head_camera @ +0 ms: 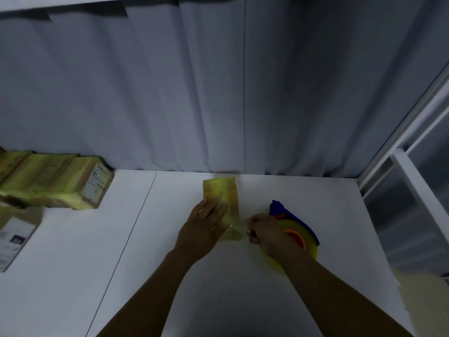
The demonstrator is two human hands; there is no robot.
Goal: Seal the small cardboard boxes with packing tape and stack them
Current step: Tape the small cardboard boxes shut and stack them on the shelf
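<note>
Box (220, 190), one, lies under the flat, relaxed left hand (206, 224); tape dispenser (300, 237), one, at its 3 o'clock, clenched in the right hand (263, 231).

yellow-taped box (222, 194), blue-orange tape dispenser (295, 229)

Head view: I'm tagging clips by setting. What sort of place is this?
Likely a packing station: taped boxes stacked at left, a tape dispenser, a white table before a grey curtain.
</note>
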